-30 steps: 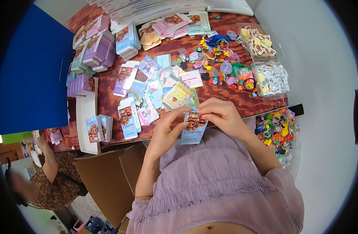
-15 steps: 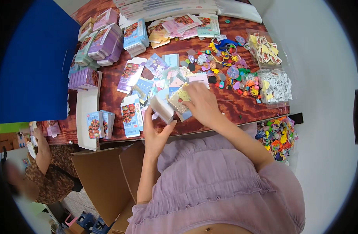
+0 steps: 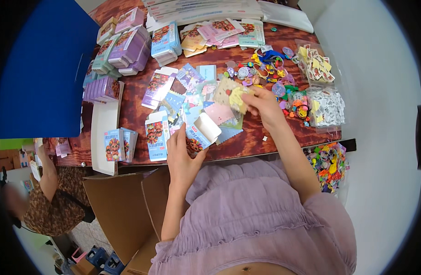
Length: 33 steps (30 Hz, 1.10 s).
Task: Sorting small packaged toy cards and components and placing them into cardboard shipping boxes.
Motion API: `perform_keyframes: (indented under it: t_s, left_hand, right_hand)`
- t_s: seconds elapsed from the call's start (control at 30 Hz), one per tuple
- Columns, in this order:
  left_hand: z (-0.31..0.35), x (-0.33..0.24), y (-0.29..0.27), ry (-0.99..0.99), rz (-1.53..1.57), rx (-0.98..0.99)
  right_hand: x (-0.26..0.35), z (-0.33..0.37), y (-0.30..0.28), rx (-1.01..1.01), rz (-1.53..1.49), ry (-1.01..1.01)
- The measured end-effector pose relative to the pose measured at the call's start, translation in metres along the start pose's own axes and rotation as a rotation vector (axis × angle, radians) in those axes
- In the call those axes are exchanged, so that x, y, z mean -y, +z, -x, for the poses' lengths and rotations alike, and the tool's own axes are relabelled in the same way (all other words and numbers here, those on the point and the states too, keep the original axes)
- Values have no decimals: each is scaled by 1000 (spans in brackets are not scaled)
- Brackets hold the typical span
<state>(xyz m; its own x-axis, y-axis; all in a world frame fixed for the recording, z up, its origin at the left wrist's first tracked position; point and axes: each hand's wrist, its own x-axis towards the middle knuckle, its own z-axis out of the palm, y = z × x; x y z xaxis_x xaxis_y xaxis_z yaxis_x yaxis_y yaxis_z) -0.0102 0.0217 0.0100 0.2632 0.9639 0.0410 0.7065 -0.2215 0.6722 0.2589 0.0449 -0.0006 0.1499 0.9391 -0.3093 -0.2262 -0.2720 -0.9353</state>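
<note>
My left hand (image 3: pixel 182 149) has its fingers and thumb round a small blue printed carton (image 3: pixel 196 139) near the table's front edge. The carton's white end is open and faces up and to the right. In my right hand (image 3: pixel 265 104), thumb and fingers pinch a yellow zigzag-edged packet (image 3: pixel 229 95), raised over the loose packets. Below it lie a pink packet (image 3: pixel 218 112) and several blue ones, partly overlapping. Left of my left hand lies another blue carton (image 3: pixel 156 137); a purple carton (image 3: pixel 159 88) rests farther back.
Small colourful trinkets (image 3: pixel 279 87) spread at the right, beside bags of yellow cards (image 3: pixel 317 64) and white pieces (image 3: pixel 327 107). Carton stacks (image 3: pixel 128 48) stand back left, above a white tray (image 3: pixel 100 151). A cardboard box (image 3: pixel 121 215) stands below; a co-worker (image 3: pixel 54 192) is at left.
My right hand has lifted the yellow packet and moved right and away with it. The carton in my left hand has turned, its opening now toward the right.
</note>
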Motion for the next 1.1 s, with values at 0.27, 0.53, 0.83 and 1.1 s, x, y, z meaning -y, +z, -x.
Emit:
perform_keyframes:
  t_s: [0.27, 0.53, 0.83, 1.1]
  left_hand:
    - [-9, -20, 5, 141, -129, 177]
    - [-19, -37, 29, 183, 45, 143]
    - [-38, -40, 35, 136, 225, 128]
    - [-38, -34, 32, 81, 243, 198]
  right_hand:
    - [5, 43, 18, 122, 1069, -434]
    - [-6, 36, 37, -112, 922, -747]
    - [-11, -37, -31, -423, 889, -585]
    - [-24, -45, -70, -302, 531, -236]
